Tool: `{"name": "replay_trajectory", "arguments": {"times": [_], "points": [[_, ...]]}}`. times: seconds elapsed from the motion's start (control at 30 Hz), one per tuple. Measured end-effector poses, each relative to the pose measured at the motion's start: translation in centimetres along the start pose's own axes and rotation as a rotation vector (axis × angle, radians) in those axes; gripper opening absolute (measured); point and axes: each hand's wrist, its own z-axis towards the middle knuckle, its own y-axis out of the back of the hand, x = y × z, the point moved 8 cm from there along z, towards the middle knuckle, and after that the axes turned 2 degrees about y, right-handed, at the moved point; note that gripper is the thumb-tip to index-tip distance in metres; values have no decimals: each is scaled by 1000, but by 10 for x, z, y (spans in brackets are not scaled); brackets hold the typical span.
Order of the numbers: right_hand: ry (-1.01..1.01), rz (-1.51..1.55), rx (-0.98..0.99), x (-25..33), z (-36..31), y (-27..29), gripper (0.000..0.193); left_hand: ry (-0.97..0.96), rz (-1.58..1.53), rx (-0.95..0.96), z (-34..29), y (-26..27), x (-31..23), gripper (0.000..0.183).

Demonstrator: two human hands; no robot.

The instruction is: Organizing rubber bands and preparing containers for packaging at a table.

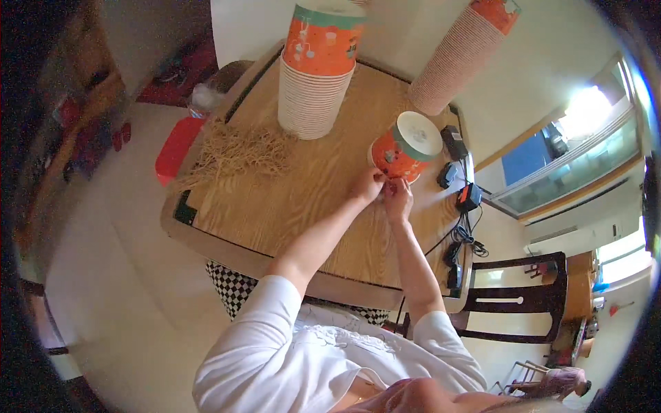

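Note:
An orange paper tub (396, 157) with a green band stands upside down on the wooden table, its pale base facing up. Against its near side, low by the rim, my left hand (370, 184) has its fingers pinched together. Close beside it, my right hand (398, 199) is pinched as well, the fingertips of both nearly meeting. Whatever lies between the fingers is too small to make out. A tall stack of upturned paper tubs (317, 89) rises farther back to the left. Left of my hands lies a loose heap of thin tan strands (237, 153).
Another long stack of paper tubs (458, 62) leans at the back right by the wall. Black power adapters (469, 197) and tangled cables (465, 237) run along the table's right edge. A dark wooden chair (516, 299) stands right of the table; a red object (177, 148) sits beyond the left edge.

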Motion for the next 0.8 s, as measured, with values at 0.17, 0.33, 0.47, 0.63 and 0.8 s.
{"name": "replay_trajectory", "arguments": {"times": [0.17, 0.33, 0.47, 0.63, 0.8], "points": [[62, 70, -63, -4, -2, 13, 16, 257, -263, 43, 2, -2, 6, 17], [3, 106, -1, -9, -2, 18, 15, 300, 107, 314, -7, -16, -18, 24], [44, 79, -5, 15, -1, 11, 15, 546, 272, 174, 17, -24, 23, 27], [95, 36, -57, 11, -4, 18, 12, 510, 21, 133, 16, -47, 55, 30], [102, 43, -52, 7, -9, 18, 11, 478, -226, 94, 15, -60, 55, 33]]}}
